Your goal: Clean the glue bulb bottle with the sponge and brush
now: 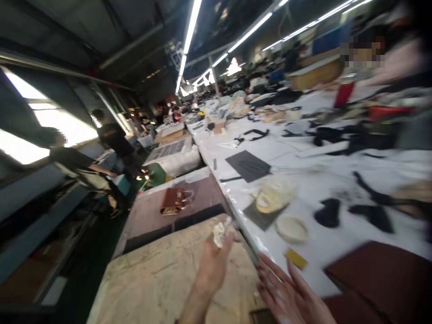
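My left hand (213, 260) is closed around a crumpled whitish wad (218, 235), cloth or paper, above the tan worn board (162, 274). My right hand (290, 292) has its fingers stretched out and holds nothing that I can see. It is over the edge of the white table (324, 265), close to a small yellow block (296, 258). A dark brown sheet (384, 274) lies to its right. Beyond the yellow block are a round cream-coloured lid or dish (292, 228) and a yellowish plastic bag (275, 195). Motion blurs the view.
A small brown handbag (173, 201) sits on a mauve surface past a black strip (175, 229). Dark sheets (248, 165), scissors (232, 143) and black scraps (327, 213) lie on the white table. Two people stand at left; another person (394, 63) is at right.
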`<state>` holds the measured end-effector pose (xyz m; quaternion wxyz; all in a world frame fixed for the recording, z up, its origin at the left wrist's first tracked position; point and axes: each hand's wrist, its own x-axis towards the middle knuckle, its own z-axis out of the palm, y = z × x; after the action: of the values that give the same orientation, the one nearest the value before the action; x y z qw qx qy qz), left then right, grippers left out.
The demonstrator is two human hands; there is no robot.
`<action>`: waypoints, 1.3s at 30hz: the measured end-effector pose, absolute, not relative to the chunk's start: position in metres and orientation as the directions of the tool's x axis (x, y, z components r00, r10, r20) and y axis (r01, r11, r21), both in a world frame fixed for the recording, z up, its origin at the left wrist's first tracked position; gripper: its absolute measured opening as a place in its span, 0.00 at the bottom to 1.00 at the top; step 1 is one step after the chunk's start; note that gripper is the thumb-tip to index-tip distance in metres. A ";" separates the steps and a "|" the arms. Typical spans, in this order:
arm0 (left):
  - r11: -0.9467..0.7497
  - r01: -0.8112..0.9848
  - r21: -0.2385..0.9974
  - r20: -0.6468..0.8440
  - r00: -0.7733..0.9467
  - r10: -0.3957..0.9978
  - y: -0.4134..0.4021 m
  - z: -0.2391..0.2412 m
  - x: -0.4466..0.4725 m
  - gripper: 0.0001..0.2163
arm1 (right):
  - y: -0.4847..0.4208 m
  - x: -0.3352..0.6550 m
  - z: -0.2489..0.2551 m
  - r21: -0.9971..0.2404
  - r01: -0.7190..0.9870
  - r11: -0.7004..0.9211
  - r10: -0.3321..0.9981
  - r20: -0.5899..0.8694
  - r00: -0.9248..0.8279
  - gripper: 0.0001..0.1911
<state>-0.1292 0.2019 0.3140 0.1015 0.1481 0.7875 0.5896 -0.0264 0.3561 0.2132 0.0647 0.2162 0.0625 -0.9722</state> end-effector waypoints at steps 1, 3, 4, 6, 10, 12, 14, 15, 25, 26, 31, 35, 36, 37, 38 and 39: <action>0.404 0.301 0.864 0.137 -0.912 0.387 0.197 0.309 -0.133 0.20 | 0.359 -0.022 0.230 -0.057 0.074 -0.996 -0.046 -0.390 -0.920 0.28; 0.660 0.571 0.488 0.256 -0.817 0.517 0.190 0.297 -0.141 0.25 | 0.363 -0.022 0.257 -0.016 -0.051 -0.999 0.054 -0.326 -0.944 0.28; 0.733 0.617 0.287 0.274 -0.786 0.554 0.188 0.290 -0.144 0.27 | 0.365 -0.024 0.265 -0.012 -0.099 -0.995 0.098 -0.299 -0.949 0.28; 0.742 0.669 -0.041 0.314 -0.696 0.646 0.188 0.280 -0.144 0.26 | 0.367 -0.027 0.274 0.002 -0.131 -0.991 0.126 -0.253 -0.959 0.29; 0.646 0.665 -0.376 0.398 -0.513 0.760 0.198 0.276 -0.132 0.19 | 0.365 -0.026 0.277 0.038 -0.148 -0.988 0.137 -0.201 -0.970 0.30; 0.618 0.648 -0.445 0.427 -0.453 0.782 0.207 0.279 -0.127 0.17 | 0.362 -0.025 0.278 0.039 -0.140 -0.989 0.129 -0.205 -0.970 0.31; 0.615 0.632 -0.471 0.430 -0.444 0.786 0.213 0.281 -0.128 0.18 | 0.360 -0.025 0.279 0.027 -0.131 -0.991 0.122 -0.230 -0.966 0.32; 0.620 0.630 -0.468 0.421 -0.458 0.783 0.215 0.281 -0.130 0.19 | 0.360 -0.024 0.279 0.016 -0.131 -0.991 0.123 -0.246 -0.961 0.33; 0.676 0.524 -0.519 0.412 -0.540 0.734 0.200 0.288 -0.164 0.20 | 0.366 -0.013 0.266 -0.127 -0.109 -0.986 0.138 -0.249 -0.959 0.39; 0.657 0.522 -0.544 0.411 -0.517 0.751 0.202 0.291 -0.157 0.19 | 0.365 -0.013 0.265 -0.144 -0.097 -0.985 0.131 -0.250 -0.959 0.39; 0.537 0.587 -0.606 0.329 -0.429 0.841 0.226 0.293 -0.122 0.21 | 0.359 -0.015 0.263 -0.226 -0.033 -0.974 0.096 -0.274 -0.957 0.39; 0.553 0.566 -0.612 0.323 -0.459 0.828 0.233 0.287 -0.134 0.21 | 0.358 -0.010 0.260 -0.310 -0.025 -0.951 0.118 -0.285 -0.951 0.38; 0.566 0.550 -0.614 0.325 -0.477 0.817 0.231 0.286 -0.141 0.21 | 0.359 -0.009 0.260 -0.324 -0.033 -0.946 0.129 -0.279 -0.952 0.37; 0.582 0.532 -0.615 0.327 -0.500 0.802 0.228 0.286 -0.148 0.20 | 0.360 -0.008 0.259 -0.329 -0.043 -0.943 0.138 -0.270 -0.953 0.37; 0.598 0.512 -0.617 0.328 -0.523 0.786 0.224 0.286 -0.154 0.20 | 0.362 -0.007 0.259 -0.326 -0.056 -0.944 0.148 -0.263 -0.953 0.37; 0.613 0.494 -0.617 0.331 -0.544 0.771 0.220 0.286 -0.159 0.20 | 0.365 -0.007 0.259 -0.313 -0.069 -0.947 0.156 -0.261 -0.953 0.37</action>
<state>-0.1592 0.2195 0.2864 -0.2981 0.3732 0.8472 -0.2327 -0.0067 0.3646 0.2586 -0.0576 0.1426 0.1520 -0.9763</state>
